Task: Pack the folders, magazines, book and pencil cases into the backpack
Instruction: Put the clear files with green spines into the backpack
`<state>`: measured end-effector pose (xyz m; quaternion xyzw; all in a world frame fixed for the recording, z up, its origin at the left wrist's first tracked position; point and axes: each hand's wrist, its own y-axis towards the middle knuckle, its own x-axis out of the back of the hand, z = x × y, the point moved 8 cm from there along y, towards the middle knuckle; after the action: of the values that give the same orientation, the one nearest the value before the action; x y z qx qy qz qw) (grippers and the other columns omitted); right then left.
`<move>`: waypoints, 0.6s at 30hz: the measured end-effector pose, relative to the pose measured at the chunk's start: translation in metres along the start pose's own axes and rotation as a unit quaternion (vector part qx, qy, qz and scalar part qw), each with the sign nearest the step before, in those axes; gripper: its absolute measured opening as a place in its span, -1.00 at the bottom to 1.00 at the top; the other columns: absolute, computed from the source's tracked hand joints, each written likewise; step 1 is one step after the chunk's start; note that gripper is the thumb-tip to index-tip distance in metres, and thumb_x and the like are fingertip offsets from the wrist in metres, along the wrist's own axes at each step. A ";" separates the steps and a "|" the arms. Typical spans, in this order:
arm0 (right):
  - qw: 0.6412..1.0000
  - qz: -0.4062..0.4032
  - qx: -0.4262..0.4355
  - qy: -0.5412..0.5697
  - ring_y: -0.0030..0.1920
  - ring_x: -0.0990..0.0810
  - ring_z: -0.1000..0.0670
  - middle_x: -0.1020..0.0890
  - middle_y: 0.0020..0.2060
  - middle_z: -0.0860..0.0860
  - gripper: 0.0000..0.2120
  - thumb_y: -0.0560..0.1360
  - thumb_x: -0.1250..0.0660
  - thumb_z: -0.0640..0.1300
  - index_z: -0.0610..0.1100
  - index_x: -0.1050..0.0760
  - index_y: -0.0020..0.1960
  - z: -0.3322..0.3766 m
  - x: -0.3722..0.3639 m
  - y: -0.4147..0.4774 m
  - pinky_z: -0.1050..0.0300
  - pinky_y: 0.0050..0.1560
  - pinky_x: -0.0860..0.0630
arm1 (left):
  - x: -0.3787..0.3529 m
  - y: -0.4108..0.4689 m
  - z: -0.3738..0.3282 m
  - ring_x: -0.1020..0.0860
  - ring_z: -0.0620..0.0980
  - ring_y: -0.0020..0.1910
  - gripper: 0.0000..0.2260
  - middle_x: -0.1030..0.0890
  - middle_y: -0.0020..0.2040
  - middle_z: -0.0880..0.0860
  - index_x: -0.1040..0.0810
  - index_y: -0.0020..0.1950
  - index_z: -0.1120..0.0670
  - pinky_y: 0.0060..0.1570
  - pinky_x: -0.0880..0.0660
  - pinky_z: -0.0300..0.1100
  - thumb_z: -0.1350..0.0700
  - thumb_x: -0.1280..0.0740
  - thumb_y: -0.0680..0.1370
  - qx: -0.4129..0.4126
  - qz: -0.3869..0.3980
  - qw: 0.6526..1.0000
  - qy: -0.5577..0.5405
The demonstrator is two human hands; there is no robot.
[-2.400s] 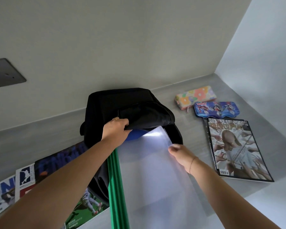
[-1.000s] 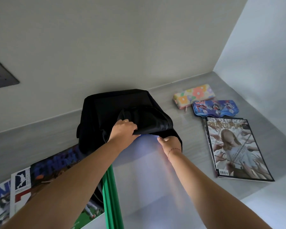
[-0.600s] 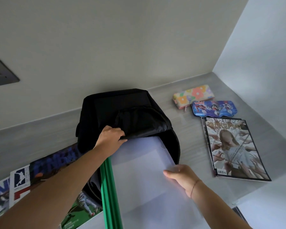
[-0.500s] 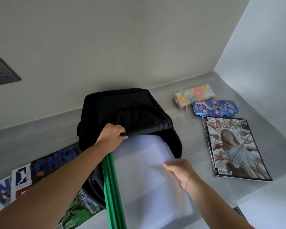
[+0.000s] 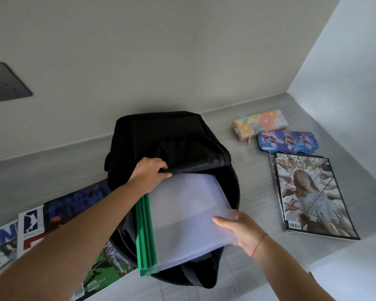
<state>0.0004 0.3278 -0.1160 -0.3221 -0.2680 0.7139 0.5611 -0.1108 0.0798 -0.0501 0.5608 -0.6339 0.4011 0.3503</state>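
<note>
Frosted flat folder (image 5: 189, 213); soft black backpack (image 5: 161, 131)

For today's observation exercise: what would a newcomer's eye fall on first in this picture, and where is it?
Centre stage, a black backpack lies open on the grey desk, a translucent green-spined folder partly inside it. The left hand holds the bag's flap while the right hand grips the folder's near edge. At right lie a floral pencil case, a blue pencil case and a magazine.
</note>
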 end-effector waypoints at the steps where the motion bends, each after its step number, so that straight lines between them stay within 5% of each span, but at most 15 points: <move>1: 0.997 0.021 -0.002 0.073 0.04 -0.67 -0.11 -0.69 0.02 -0.14 -0.65 0.41 -0.44 -0.21 -0.21 -0.54 0.18 -0.007 -0.005 -0.007 -0.01 0.05 -0.60 | 0.000 0.000 0.000 -0.48 -0.10 -0.19 -0.82 -0.52 -0.19 -0.09 -0.62 -0.04 0.10 -0.23 -0.32 -0.34 0.01 -0.40 0.49 0.002 0.000 1.000 -0.002; 6: 0.929 0.096 0.011 0.357 0.11 -0.64 -0.10 -0.64 0.13 -0.18 -0.63 0.42 -0.33 -0.29 -0.23 -0.49 0.23 -0.022 -0.044 -0.038 -0.01 0.07 -0.61 | 0.002 -0.001 0.001 -0.51 -0.09 -0.21 -0.82 -0.55 -0.19 -0.05 -0.62 -0.06 0.11 -0.21 -0.37 -0.30 0.01 -0.41 0.48 0.008 -0.005 1.000 -0.013; 8: 0.957 0.098 0.003 0.273 0.09 -0.65 -0.13 -0.65 0.12 -0.16 -0.66 0.46 -0.34 -0.30 -0.20 -0.49 0.23 -0.027 -0.054 -0.041 -0.06 0.07 -0.60 | 0.002 -0.001 0.000 -0.52 -0.08 -0.21 -0.83 -0.57 -0.17 -0.04 -0.62 -0.07 0.11 -0.21 -0.37 -0.30 0.01 -0.40 0.48 0.014 -0.005 1.000 -0.017; 11: 0.996 0.001 -0.047 0.073 -0.17 -0.65 -0.14 -0.62 0.02 -0.19 -0.71 0.50 -0.32 -0.30 -0.28 -0.44 0.22 -0.039 -0.053 -0.031 0.00 -0.21 -0.66 | 0.001 -0.001 0.000 -0.50 -0.09 -0.22 -0.83 -0.55 -0.19 -0.05 -0.62 -0.07 0.10 -0.25 -0.34 -0.33 0.02 -0.41 0.48 0.020 -0.002 1.000 -0.023; 15: 0.980 -0.088 -0.079 0.162 -0.32 -0.52 -0.10 -0.48 -0.10 -0.17 -0.70 0.49 -0.31 -0.38 -0.40 -0.42 0.20 -0.033 -0.055 -0.003 0.03 -0.39 -0.65 | 0.003 0.000 -0.002 -0.46 -0.11 -0.24 -0.82 -0.52 -0.20 -0.07 -0.61 -0.06 0.11 -0.31 -0.30 -0.36 0.01 -0.41 0.48 0.013 0.000 1.000 -0.020; 18: 0.971 -0.100 -0.075 0.202 -0.33 -0.61 -0.12 -0.50 0.13 -0.18 -0.65 0.49 -0.30 -0.39 -0.37 -0.40 0.26 -0.014 -0.063 0.021 -0.01 -0.28 -0.66 | 0.002 -0.003 -0.005 -0.45 -0.07 -0.18 -0.82 -0.51 -0.19 -0.06 -0.61 -0.05 0.12 -0.20 -0.33 -0.29 0.02 -0.40 0.49 0.004 -0.007 1.000 -0.013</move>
<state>0.0083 0.2623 -0.1307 -0.4722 -0.2323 0.5519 0.6469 -0.1078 0.0836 -0.0459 0.5717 -0.6330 0.3942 0.3422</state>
